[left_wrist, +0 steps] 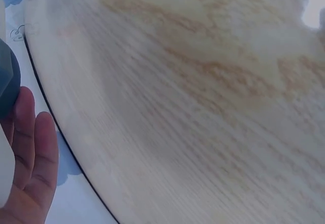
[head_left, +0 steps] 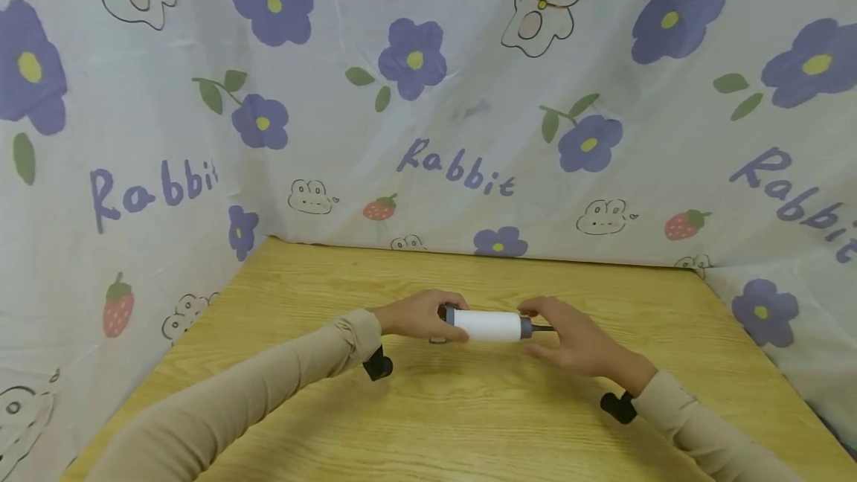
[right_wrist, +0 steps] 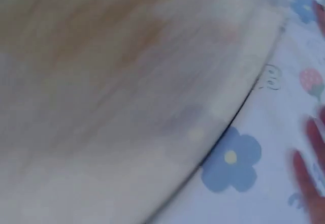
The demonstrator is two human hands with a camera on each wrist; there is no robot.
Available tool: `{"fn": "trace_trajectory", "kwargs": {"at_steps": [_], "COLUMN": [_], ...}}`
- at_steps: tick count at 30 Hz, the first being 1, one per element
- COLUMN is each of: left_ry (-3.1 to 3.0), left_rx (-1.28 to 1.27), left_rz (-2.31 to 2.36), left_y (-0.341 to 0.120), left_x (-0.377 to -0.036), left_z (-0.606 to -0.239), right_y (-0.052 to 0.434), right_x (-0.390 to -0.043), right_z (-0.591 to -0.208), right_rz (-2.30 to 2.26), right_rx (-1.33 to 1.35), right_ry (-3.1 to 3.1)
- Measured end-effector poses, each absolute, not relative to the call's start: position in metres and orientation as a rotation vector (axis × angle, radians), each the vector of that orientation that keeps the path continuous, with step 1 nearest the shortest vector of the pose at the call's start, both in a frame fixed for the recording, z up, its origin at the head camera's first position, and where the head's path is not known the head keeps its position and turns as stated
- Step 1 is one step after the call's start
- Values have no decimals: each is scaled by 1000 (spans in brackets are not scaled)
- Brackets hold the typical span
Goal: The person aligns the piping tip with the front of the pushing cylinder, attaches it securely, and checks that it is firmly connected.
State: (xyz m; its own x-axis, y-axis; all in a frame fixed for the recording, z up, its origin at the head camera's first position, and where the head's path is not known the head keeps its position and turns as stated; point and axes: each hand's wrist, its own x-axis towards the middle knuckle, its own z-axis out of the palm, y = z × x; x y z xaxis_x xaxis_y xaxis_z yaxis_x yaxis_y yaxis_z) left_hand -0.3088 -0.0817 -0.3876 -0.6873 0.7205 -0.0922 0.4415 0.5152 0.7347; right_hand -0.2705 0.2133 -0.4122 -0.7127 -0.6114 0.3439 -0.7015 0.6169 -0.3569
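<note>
In the head view, a white cylinder (head_left: 487, 326) with grey end caps and a thin dark rod at its right end is held lengthwise above the table. My left hand (head_left: 420, 315) grips its left end, thumb on the near side and fingers behind. My right hand (head_left: 581, 335) is at the right end, thumb and fingers spread to either side of the rod. In the left wrist view, the grey cap (left_wrist: 9, 82) shows at the left edge with my fingers (left_wrist: 43, 153) beside it. Blurred, extended fingers (right_wrist: 307, 178) of my right hand appear in the right wrist view.
The wood-grain table (head_left: 428, 422) spreads under both hands. A white cloth (head_left: 321, 80) printed with purple flowers, rabbits and strawberries hangs along its back and sides. A small grey loop (head_left: 438, 341) shows just below my left hand. Black wrist mounts (head_left: 378, 364) sit under both sleeves.
</note>
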Motion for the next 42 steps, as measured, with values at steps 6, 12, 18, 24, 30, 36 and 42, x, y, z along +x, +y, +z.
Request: {"fn": "trace_trajectory", "kwargs": {"at_steps": [6,12,18,24,30,36,42], "left_ry": [2393,2377,2389,2373,2545,2715,2774], "left_rx": [933,964,1024,1018,1128,1238,1256], "left_rz": [974,993,961,960,854,681,610], "left_y": [-82,-83,-82,-81,-87,-103,-110], "left_x": [-309,-307,-308,-306,-305,-302,-300], "left_z": [-383,-385,-387,-386,-385,-386,-388], "right_y": [208,209,211,213,216,222,223], "right_x": [-271,-270,-271,-271,-273,-276,-278], "right_z": [-414,-418,-414,-413,-415,-415,-415], "right_rz": [372,582,988,1147,1283,1380,1500], "right_rx": [1173,1145,1169,1110,979,941,999], "right_ry": [-2349,-2424,-2565,-2648,-2684,-2675,-2682]}}
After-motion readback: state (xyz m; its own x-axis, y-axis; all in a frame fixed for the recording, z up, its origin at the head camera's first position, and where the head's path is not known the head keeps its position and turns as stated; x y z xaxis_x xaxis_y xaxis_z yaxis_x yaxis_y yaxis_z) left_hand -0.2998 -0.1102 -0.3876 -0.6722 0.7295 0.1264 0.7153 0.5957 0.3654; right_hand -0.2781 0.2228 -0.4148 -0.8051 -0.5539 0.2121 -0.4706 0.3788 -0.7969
